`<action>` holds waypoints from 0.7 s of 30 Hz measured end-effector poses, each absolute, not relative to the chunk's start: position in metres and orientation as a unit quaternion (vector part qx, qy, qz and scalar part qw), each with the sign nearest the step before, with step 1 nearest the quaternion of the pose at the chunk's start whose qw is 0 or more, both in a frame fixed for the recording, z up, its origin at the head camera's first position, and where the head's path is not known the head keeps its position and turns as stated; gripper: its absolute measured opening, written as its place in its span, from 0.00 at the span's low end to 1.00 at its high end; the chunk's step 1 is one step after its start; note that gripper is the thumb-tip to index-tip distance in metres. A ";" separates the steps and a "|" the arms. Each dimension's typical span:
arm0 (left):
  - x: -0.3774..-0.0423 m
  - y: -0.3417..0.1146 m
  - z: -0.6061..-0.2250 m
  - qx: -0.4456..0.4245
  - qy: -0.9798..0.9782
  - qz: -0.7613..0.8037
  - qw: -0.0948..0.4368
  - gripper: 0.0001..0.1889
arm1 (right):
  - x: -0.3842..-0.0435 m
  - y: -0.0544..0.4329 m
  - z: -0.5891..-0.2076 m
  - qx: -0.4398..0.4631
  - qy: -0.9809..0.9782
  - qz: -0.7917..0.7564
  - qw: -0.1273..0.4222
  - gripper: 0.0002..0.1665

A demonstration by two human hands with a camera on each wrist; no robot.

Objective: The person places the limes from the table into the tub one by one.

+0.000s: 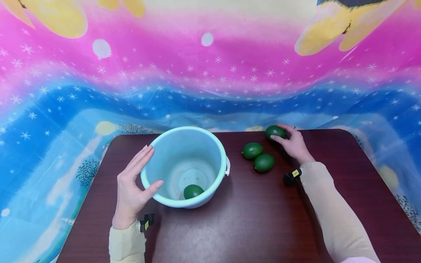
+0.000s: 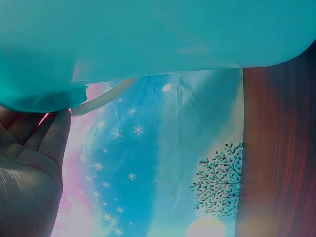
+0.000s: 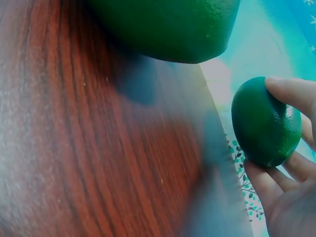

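Presently: right hand [image 1: 294, 143], fingers pinching green avocado [image 1: 275, 132], best firm; left hand [image 1: 128, 191], thumb spread from fingers, best steadying light-blue bucket [image 1: 185, 147].

Counter [image 1: 250, 226]: dark red-brown, wood-grained, far corners rounded.
Backdrop [image 1: 184, 69]: creased printed sheeting behind the counter and along both sides.
Colours: magenta-pink above, deep blue mid-height, pale blue below.
Print: white snowflakes [image 1: 222, 79], large yellow shapes [image 1: 62, 18] up top, leafy tree [image 1: 88, 173] at left.
Light: pale sheen [image 1: 197, 235] on the counter's near part.
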State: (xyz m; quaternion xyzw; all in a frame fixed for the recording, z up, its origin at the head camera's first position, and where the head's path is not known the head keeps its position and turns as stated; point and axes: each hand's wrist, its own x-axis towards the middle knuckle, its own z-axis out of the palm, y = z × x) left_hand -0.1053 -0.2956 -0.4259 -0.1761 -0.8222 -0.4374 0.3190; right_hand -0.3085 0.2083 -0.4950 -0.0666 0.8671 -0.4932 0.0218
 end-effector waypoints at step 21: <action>-0.095 -0.278 -0.400 -0.181 -0.814 -0.444 0.327 0.41 | -0.298 0.207 -0.489 -0.070 0.858 -0.508 0.004 0.40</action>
